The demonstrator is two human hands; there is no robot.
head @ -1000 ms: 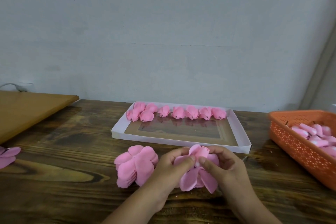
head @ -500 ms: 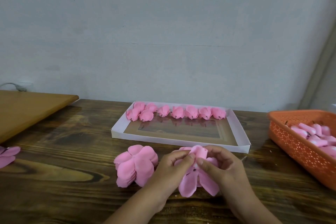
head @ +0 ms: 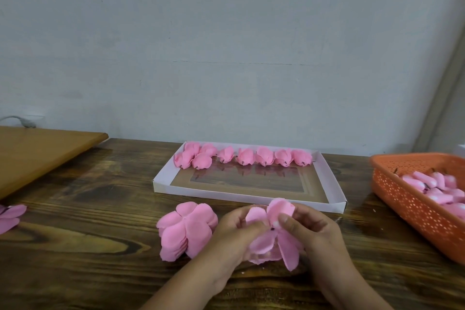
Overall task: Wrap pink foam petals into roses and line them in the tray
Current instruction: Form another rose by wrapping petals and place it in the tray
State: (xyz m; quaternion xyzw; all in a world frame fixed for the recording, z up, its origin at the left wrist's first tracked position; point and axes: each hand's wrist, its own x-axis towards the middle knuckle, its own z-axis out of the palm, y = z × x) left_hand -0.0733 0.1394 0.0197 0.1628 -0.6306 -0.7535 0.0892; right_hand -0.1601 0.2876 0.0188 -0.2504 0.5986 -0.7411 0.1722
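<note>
Both hands hold one pink foam petal piece just above the table, in front of the tray. My left hand pinches its left petals with thumb and fingers. My right hand grips the right side, thumb pressed near the dark centre, with one petal folded upward. A stack of flat pink petal pieces lies to the left of my hands. The white tray holds several finished pink roses in a row along its far edge.
An orange perforated basket at the right holds several pink buds. A loose petal piece lies at the left edge. A lighter wooden board sits at the back left. The dark wooden table ends at a grey wall.
My fingers have shifted on the petal piece: my right thumb now presses nearer the centre and an upper petal stands folded higher. The stack, tray and basket have not moved.
</note>
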